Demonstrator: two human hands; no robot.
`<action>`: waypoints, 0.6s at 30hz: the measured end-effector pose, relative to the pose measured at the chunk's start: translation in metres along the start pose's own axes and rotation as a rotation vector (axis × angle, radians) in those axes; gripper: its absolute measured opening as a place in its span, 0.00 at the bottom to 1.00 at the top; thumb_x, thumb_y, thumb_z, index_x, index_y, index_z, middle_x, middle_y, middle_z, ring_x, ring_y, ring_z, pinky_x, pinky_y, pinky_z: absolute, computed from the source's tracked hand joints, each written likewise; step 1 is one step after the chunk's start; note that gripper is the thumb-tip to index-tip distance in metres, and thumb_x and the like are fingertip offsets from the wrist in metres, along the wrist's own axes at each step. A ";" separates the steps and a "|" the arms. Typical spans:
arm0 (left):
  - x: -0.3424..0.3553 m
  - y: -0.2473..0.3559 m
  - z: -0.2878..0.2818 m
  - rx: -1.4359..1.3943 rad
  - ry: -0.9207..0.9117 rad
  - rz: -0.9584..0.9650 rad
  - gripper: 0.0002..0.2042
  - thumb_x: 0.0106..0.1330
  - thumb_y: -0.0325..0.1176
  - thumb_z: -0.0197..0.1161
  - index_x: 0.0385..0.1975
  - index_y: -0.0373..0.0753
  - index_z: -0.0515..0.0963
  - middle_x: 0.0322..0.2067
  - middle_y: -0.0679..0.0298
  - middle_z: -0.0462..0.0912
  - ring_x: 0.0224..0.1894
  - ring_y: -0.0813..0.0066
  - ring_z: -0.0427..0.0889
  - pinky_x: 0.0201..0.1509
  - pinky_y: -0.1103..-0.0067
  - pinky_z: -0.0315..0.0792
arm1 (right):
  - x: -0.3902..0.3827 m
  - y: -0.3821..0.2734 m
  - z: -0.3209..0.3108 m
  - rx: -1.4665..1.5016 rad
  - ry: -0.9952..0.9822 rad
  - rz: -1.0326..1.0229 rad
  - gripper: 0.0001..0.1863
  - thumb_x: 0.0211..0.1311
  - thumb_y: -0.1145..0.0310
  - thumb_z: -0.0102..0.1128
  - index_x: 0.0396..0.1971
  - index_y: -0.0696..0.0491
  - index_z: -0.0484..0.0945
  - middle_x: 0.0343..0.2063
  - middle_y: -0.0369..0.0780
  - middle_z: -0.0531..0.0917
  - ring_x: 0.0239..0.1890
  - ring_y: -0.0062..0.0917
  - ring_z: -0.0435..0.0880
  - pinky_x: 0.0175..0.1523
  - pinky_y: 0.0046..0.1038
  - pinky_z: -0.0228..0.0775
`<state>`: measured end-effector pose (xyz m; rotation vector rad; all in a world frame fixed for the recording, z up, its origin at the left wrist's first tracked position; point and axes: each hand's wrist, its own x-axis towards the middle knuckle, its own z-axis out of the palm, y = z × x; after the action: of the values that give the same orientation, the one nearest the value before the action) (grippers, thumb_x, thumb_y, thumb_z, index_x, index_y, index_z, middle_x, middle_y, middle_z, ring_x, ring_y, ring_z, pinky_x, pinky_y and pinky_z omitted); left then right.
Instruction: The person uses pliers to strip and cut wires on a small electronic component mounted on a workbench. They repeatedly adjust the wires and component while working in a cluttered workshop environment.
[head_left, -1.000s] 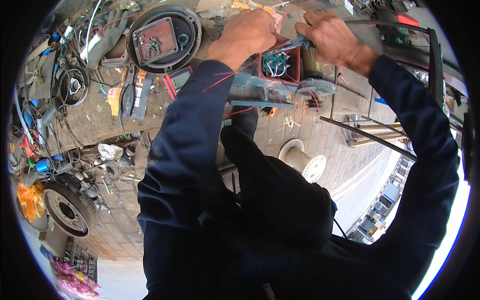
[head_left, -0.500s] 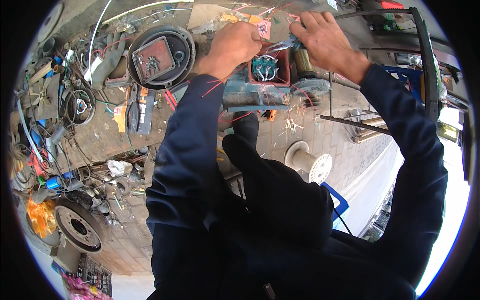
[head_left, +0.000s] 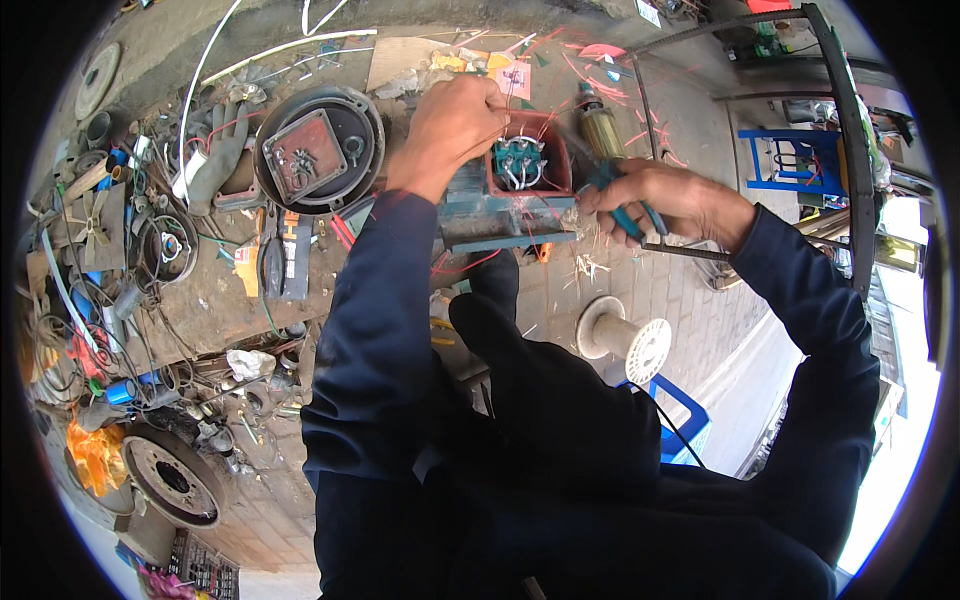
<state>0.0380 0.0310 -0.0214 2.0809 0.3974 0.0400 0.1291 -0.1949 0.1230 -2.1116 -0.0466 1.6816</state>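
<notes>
working on wiring at the open red terminal box (head_left: pixel 562 168), looks like (my judgement) the handling of single wire ends. box sits on a blue-green motor body (head_left: pixel 468 192), top middle; green terminal block (head_left: pixel 520 160) inside, pale leads looped on its posts. left hand (head_left: pixel 450 130): fingers curled closed, fingertips at the box's upper left edge; any wire pinched there is too fine to tell. right hand (head_left: pixel 685 200): wrapped partway round blue-handled pliers (head_left: pixel 628 220), handles somewhat spread, just right of the box; head blurred, can't tell if it bites anything. red wires (head_left: pixel 455 265) trail below the motor's left side. next move likely calls for a steady left pinch and the pliers' nose kept clear of the seated leads.

writing: orange-and-dark package (head_left: pixel 294 262) has large print; pink slip (head_left: pixel 515 80) above the box and white label (head_left: pixel 648 12) at the top edge too small to read. no brand legible on the pliers or motor.
</notes>
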 end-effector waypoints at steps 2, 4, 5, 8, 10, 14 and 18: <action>-0.001 0.001 -0.001 -0.013 -0.005 -0.021 0.10 0.65 0.37 0.74 0.41 0.40 0.89 0.38 0.55 0.92 0.43 0.57 0.91 0.50 0.67 0.81 | 0.002 0.003 0.010 0.152 -0.124 0.012 0.18 0.66 0.63 0.70 0.46 0.63 0.85 0.38 0.49 0.89 0.30 0.30 0.87 0.33 0.32 0.79; -0.002 0.001 -0.001 -0.021 -0.014 -0.028 0.10 0.65 0.37 0.74 0.41 0.39 0.89 0.37 0.55 0.92 0.43 0.58 0.91 0.49 0.67 0.81 | 0.006 0.009 0.022 0.306 -0.215 0.025 0.20 0.70 0.62 0.66 0.52 0.61 0.85 0.39 0.49 0.89 0.33 0.29 0.87 0.35 0.30 0.79; -0.002 0.000 -0.001 -0.028 -0.014 -0.029 0.10 0.65 0.37 0.74 0.41 0.39 0.89 0.37 0.55 0.92 0.42 0.58 0.91 0.49 0.68 0.81 | 0.008 0.014 0.029 0.387 -0.251 -0.017 0.20 0.71 0.60 0.64 0.54 0.61 0.84 0.39 0.49 0.90 0.34 0.29 0.87 0.34 0.29 0.77; -0.004 -0.001 -0.001 -0.053 -0.005 -0.031 0.10 0.65 0.37 0.75 0.41 0.38 0.88 0.36 0.55 0.92 0.40 0.61 0.91 0.47 0.68 0.80 | 0.012 0.025 0.043 0.541 -0.343 -0.102 0.23 0.75 0.55 0.58 0.57 0.58 0.83 0.40 0.49 0.90 0.36 0.23 0.85 0.31 0.22 0.69; -0.005 0.000 -0.001 -0.080 0.003 -0.026 0.11 0.65 0.37 0.75 0.41 0.38 0.88 0.35 0.55 0.92 0.39 0.63 0.91 0.47 0.69 0.80 | 0.012 0.031 0.048 0.706 -0.411 -0.038 0.23 0.75 0.56 0.58 0.57 0.59 0.83 0.40 0.49 0.90 0.32 0.21 0.82 0.29 0.21 0.65; -0.005 0.002 -0.003 -0.092 -0.014 -0.029 0.09 0.67 0.34 0.72 0.40 0.36 0.87 0.34 0.56 0.91 0.36 0.68 0.90 0.44 0.72 0.80 | 0.023 0.043 0.059 0.845 -0.523 -0.085 0.23 0.75 0.58 0.58 0.58 0.61 0.81 0.43 0.53 0.89 0.22 0.23 0.77 0.26 0.21 0.62; -0.005 0.005 -0.003 -0.077 -0.028 -0.049 0.07 0.68 0.31 0.71 0.40 0.35 0.87 0.32 0.58 0.91 0.34 0.77 0.87 0.43 0.76 0.79 | 0.040 0.052 0.064 0.943 -0.615 -0.092 0.24 0.74 0.58 0.58 0.58 0.61 0.79 0.44 0.55 0.88 0.22 0.26 0.76 0.27 0.23 0.63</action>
<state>0.0343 0.0295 -0.0146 1.9926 0.4236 -0.0032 0.0669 -0.2096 0.0569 -0.8739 0.3801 1.7387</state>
